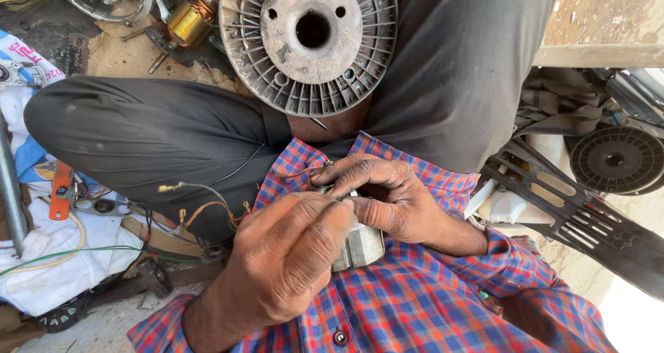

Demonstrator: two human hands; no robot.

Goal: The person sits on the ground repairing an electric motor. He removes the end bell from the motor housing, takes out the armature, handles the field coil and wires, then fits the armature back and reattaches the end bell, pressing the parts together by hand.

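The left hand (294,256) and the right hand (384,197) were close together over the person's lap, both closed around a small grey metal part (361,246). The left hand covered its near side with the fingers curled over the top; the right hand pinched at its upper edge, with a thin wire end (325,165) poking out just above the fingertips. How tight either grip was could not be told.

The part sat against a red and blue checked shirt (415,304), low in the middle of the view. Above it, resting on the crossed legs in dark grey trousers (138,138), stood a round ribbed metal disc (309,38) with a hole at its centre.

To the left lay a white cloth sack (41,256) with red and blue print at its upper edge, too folded to read as a shape. An orange-handled tool (61,190) lay on it, beside loose yellow and green wires (69,252). A brass-coloured wound coil (187,21) sat at the top left among scrap parts.

On the right, a black slotted plastic frame (567,214) ran diagonally, and a black round fan cover (615,160) lay beyond it. Little bare ground showed; a pale patch opened at the lower right corner and a strip of sandy floor at the lower left.
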